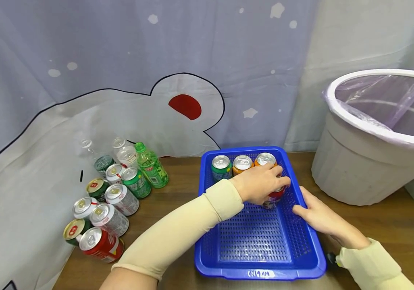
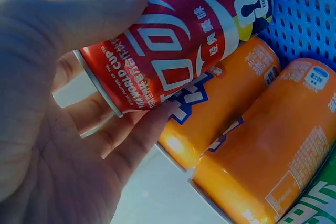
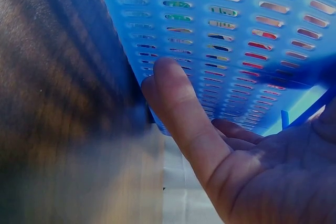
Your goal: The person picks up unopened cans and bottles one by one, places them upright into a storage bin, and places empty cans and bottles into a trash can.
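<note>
My left hand [image 1: 261,183] grips a red cola can [image 2: 173,40] inside the blue plastic basket [image 1: 259,274]. In the left wrist view, the thumb lies along the can's side and the fingers reach around its end. Beside it stand two orange soda cans [image 2: 268,135] and a green can [image 1: 221,167] in a row along the basket's far end. At the basket's right side, my right hand [image 1: 319,213] holds the rim, thumb over the edge. Its fingers [image 3: 181,103] lie against the perforated outer wall in the right wrist view.
On the left of the wooden table [image 1: 170,213] stand several cans, among them a red can [image 1: 101,243], plus a green bottle [image 1: 152,167] and two clear bottles behind. A grey bin [image 1: 366,161] with a clear liner stands at right. A patterned curtain [image 1: 119,52] hangs behind.
</note>
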Action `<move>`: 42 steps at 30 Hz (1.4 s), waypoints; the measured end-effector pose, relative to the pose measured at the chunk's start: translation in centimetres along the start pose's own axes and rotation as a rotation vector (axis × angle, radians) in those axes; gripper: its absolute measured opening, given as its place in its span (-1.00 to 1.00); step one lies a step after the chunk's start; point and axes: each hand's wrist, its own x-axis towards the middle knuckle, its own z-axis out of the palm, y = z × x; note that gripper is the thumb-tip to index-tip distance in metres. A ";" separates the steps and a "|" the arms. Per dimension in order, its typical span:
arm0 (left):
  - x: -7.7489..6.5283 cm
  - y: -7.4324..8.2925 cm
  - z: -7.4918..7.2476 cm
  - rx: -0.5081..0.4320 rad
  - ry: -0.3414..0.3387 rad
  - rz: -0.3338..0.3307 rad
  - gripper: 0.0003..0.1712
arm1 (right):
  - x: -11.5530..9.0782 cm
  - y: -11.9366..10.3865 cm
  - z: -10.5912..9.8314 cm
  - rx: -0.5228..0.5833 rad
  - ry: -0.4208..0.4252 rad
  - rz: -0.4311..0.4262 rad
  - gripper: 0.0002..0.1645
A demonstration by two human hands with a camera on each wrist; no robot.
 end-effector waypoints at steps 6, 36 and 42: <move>0.3 -0.5 0.1 0.038 0.025 -0.017 -0.30 | 0.2 -0.2 -0.1 -0.018 0.006 -0.011 -0.30; -2.0 0.2 -1.2 -0.049 0.107 -0.106 -0.27 | 0.0 0.2 0.2 -0.045 0.024 -0.036 -0.32; -4.6 0.6 -2.5 -0.115 0.216 -0.095 -0.28 | 0.1 0.1 0.2 -0.015 0.021 -0.036 -0.33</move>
